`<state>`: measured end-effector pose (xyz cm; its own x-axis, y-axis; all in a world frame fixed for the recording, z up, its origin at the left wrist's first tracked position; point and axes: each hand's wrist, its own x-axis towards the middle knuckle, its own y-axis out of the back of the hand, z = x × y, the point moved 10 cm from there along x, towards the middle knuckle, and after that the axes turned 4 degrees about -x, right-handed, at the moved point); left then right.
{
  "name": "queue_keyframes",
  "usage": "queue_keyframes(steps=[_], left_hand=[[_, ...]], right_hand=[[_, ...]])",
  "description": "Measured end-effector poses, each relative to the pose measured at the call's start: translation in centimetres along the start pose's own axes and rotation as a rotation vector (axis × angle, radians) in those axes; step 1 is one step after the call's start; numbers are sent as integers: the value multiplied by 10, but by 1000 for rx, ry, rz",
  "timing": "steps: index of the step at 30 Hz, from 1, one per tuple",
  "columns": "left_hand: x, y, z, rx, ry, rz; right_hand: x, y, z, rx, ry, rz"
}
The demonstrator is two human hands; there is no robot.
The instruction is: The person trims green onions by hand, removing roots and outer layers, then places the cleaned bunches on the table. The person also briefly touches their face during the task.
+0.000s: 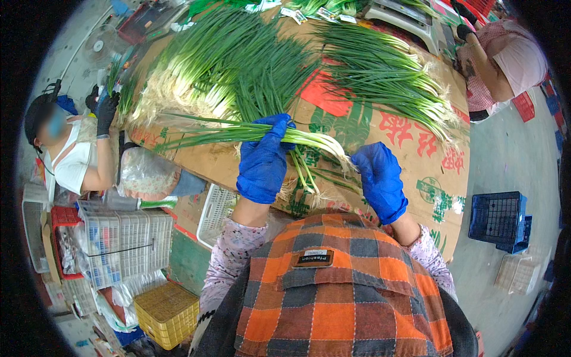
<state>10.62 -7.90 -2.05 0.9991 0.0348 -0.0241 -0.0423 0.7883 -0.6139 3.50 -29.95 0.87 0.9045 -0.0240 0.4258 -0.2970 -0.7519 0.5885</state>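
My left hand point(264, 163), in a blue glove, grips a small bunch of scallions point(319, 139) above the table. Their green leaves point left and their white root ends point right. My right hand point(381, 183), gloved in blue too, has its fingers curled and pinched at the root tips. Below the bunch, a few loose scallions point(305, 172) lie on the cardboard near my left wrist. A large heap of scallions point(232, 67) spreads beyond my left hand, roots to the left. Farther right lies another pile of scallions point(383, 73), its roots facing right.
Printed cardboard point(428, 178) covers the table. A white scale point(403, 20) stands at the back. One person point(76, 147) with dark gloves works at the left, another person point(495, 62) at the far right. Crates stand around, including a blue crate point(497, 218) and a yellow basket point(167, 312).
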Motion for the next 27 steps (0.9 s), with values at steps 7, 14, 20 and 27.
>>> queue_keyframes(steps=[7, 14, 20, 27], left_hand=[[7, 16, 27, -23, -37, -3], [-16, -38, -7, -86, 115, -304], [-25, -40, -30, -139, 328, -248], [-19, -17, -32, -137, 245, -136]], right_hand=[[-14, 3, 53, 201, -343, -217], [12, -26, -2, 561, -147, -280], [19, -21, -28, 247, -29, -177], [14, -2, -22, 220, 22, 23]])
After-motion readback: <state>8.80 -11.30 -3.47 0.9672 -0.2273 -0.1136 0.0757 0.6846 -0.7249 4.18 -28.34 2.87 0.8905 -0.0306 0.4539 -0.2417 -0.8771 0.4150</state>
